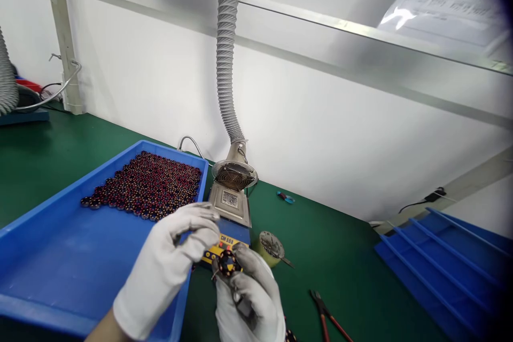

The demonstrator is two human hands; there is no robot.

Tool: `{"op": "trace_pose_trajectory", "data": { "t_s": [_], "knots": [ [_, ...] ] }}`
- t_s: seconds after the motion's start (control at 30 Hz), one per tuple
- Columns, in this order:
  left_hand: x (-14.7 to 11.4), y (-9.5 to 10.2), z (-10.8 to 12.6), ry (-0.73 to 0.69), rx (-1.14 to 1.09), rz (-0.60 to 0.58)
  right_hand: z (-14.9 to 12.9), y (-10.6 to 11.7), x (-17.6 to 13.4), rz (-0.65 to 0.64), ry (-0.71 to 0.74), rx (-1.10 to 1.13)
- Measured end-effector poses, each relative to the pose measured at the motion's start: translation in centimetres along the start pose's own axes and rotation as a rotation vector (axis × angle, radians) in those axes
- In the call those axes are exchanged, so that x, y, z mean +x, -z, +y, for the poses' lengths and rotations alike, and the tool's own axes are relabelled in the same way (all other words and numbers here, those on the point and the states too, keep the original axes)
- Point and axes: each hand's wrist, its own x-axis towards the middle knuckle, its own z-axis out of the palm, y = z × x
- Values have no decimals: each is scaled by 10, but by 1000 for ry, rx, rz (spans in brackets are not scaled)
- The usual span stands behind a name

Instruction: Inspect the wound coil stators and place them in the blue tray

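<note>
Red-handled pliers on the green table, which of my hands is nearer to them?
Your right hand. It is just to the left of the pliers in the picture; your left hand is farther left, over the blue tray's right edge.

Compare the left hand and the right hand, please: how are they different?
The right hand holds a dark ring-shaped part; whether the left hand holds anything, I cannot tell. The right hand's glove looks greyer at the fingers than the left hand's glove. The left hand overlaps the blue tray in view; the right hand is right of it. Both gloves are whitish.
</note>
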Motion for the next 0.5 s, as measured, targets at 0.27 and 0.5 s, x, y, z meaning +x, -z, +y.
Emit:
{"op": "trace_pose_trajectory", "data": {
  "t_s": [0.27,0.5],
  "knots": [
    [0,-10,1,434,-279,-105,-2,-2,-3,59,-50,8],
    [0,-15,-6,385,-410,22,-5,-4,-1,89,-72,5]
  ]
}}
